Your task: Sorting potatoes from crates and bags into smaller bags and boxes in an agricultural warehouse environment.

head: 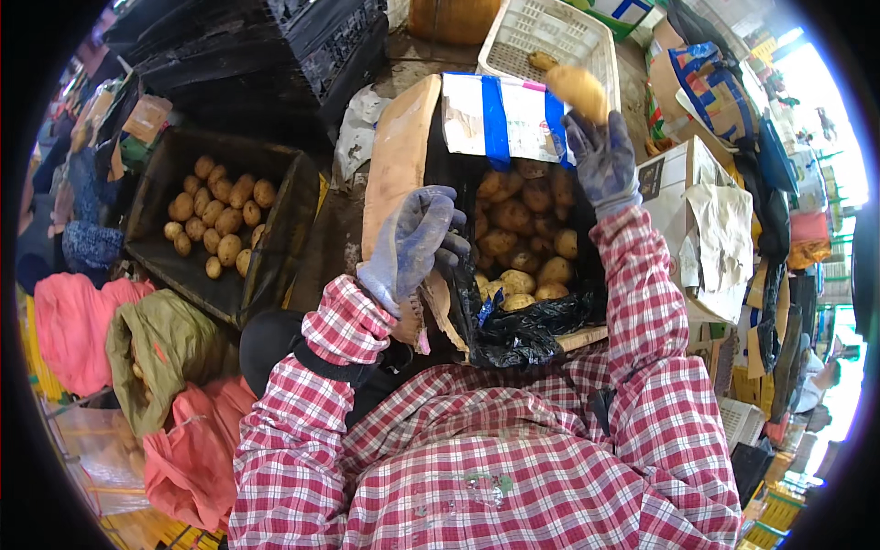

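A blurred pale potato (577, 91) is in mid-motion just beyond the fingertips of my gloved right hand (605, 161), whose fingers are spread. My gloved left hand (416, 237) has loosely bent, separated fingers and no object visible in it; it is over the left side of an open cardboard box (399, 158). Potatoes (515, 216) lie inside the box, which has a black plastic liner (526, 337). Beyond the box stands a white plastic crate (610, 51) with a small potato (542, 60) in it.
At left, a dark crate (199, 289) holds several potatoes. Pink sacks (75, 330) and an olive sack (165, 337) lie nearer. Black-wrapped stacked crates (227, 75) stand at the upper left. A white carton (667, 206) is right of the box.
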### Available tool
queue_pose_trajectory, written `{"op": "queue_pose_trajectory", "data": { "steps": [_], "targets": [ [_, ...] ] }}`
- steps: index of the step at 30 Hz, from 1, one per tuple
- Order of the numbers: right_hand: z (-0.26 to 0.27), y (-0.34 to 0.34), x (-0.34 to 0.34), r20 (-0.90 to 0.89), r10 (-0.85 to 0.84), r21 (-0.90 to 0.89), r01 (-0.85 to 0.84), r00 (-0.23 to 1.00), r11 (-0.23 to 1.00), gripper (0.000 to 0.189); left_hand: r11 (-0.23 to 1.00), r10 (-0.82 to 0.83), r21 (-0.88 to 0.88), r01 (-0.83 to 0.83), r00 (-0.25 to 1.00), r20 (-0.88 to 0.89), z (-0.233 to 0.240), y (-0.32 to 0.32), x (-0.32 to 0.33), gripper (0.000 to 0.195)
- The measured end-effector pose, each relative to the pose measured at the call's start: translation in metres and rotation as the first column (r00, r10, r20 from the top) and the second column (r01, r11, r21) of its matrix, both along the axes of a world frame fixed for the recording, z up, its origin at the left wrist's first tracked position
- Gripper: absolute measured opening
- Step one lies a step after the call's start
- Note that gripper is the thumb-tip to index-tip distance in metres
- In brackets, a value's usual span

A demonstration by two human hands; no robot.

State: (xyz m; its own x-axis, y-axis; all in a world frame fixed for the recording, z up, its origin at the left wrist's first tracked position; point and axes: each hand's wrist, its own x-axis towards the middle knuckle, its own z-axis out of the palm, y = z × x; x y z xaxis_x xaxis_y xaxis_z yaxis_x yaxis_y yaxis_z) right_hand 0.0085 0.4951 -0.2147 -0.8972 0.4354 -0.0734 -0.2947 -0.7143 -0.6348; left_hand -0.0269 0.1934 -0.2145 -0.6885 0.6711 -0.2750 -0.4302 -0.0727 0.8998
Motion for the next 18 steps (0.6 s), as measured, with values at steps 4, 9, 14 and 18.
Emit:
{"op": "queue_pose_trajectory", "data": {
  "steps": [4,9,14,18],
  "targets": [
    [-0.040,-0.005,-0.001,0.384,0.111,0.664,-0.357,0.917,0.657,0.041,1.000,0.013,-0.013,-0.013,1.000,-0.001,0.001,-0.002,0.000,0.046],
    [-0.154,-0.048,0.031,0.926,0.209,0.345,-0.928,0.314,-0.137,0.039,0.999,0.016,-0.046,-0.014,0.998,0.061,0.009,0.007,-0.002,0.045],
    [-0.170,-0.096,0.058,0.999,0.032,0.000,-0.813,-0.023,-0.582,0.063,0.996,0.043,-0.084,-0.035,0.995,0.094,0.013,0.008,-0.006,0.046],
    [-0.215,-0.109,0.079,0.923,-0.133,0.183,-0.716,0.362,-0.674,0.050,1.000,0.000,-0.028,0.003,0.993,0.122,0.016,0.011,-0.004,0.047]
  ]
}}
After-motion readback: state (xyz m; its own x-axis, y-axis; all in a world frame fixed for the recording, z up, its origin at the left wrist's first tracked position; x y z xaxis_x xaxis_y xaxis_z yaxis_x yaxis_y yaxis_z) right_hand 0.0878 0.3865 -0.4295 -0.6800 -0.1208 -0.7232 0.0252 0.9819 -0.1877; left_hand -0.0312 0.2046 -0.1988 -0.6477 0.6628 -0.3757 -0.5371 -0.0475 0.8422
